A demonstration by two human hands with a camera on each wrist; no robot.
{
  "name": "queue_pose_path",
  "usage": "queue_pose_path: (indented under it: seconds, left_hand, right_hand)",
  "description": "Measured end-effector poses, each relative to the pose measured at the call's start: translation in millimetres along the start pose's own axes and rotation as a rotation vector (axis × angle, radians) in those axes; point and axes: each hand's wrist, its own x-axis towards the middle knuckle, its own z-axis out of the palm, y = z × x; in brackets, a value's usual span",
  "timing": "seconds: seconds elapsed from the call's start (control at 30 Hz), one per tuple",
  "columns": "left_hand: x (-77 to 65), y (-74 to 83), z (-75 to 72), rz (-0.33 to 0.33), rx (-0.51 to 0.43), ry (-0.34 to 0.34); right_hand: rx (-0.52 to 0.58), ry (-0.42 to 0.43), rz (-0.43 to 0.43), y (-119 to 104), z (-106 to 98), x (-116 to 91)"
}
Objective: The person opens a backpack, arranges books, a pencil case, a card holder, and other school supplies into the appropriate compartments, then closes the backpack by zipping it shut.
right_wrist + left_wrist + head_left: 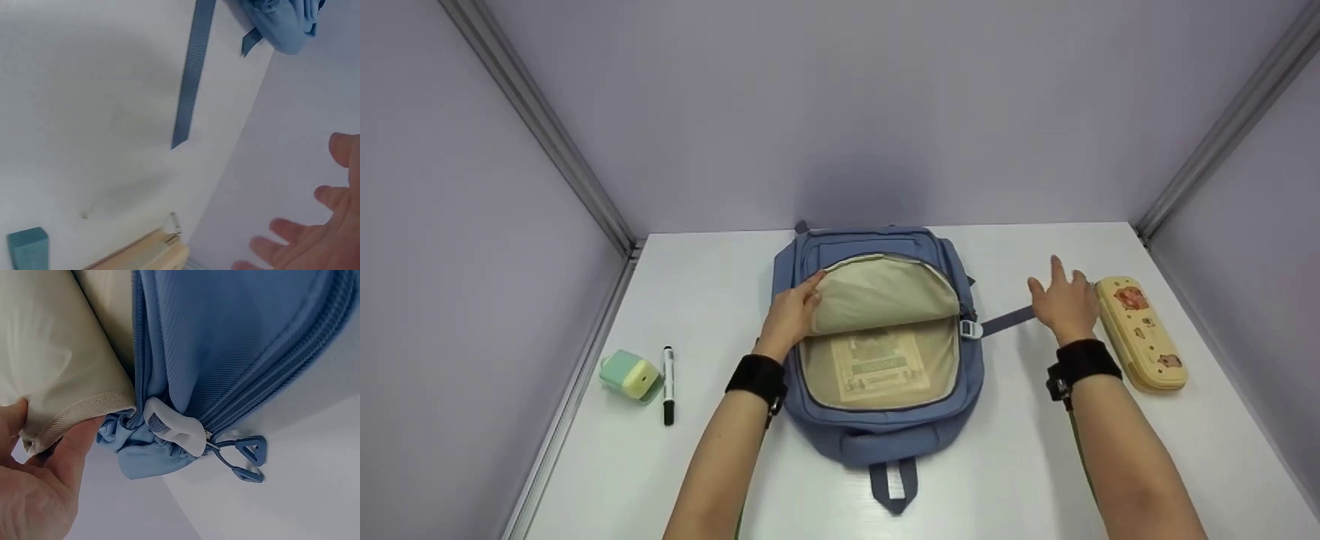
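Observation:
A blue backpack [885, 442] lies on the white table with its front compartment unzipped, showing a cream lining and a printed pale label [881, 364] inside. My left hand [791, 319] pinches the edge of the folded-back flap [885, 292] between thumb and fingers; the left wrist view shows the flap's bound edge [84, 408] in that grip. On the right, my right hand [1066, 304] hovers with fingers spread and nothing in them. It is just left of a yellow pencil case [1144, 334] with cartoon prints and overlaps the end of a dark strap [1009, 320] in the head view.
At the left of the table lie a green and yellow box-shaped item [631, 375] and a white marker with a black cap [668, 386]. Pale panels stand behind and at both sides. A teal block-like thing [28, 247] shows in the right wrist view's corner.

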Motion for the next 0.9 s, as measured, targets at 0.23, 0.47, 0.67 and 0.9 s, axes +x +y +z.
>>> queue_pose_path:
  seconds: [0.23, 0.47, 0.67, 0.9]
  left_hand:
    - [-0.7, 0.2, -1.6, -0.005, 0.005, -0.019]
    - [-0.7, -0.9, -0.7, 0.029, 0.018, -0.005]
    - [-1.0, -1.7, 0.1, 0.06, -0.004, 0.013]
    - [-0.9, -2.7, 1.3, 0.055, -0.017, 0.021]
  right_hand:
    - [-0.028, -0.086, 0.243, 44.4, 2.7, -6.2]
    - [-0.061, -0.044, 0.343, 69.7, -1.1, -11.2]
    - [-0.067, -0.095, 0.431, 86.6, -3.5, -16.1]
    - [-0.006, -0.126, 0.547, 103.2, -1.6, -17.9]
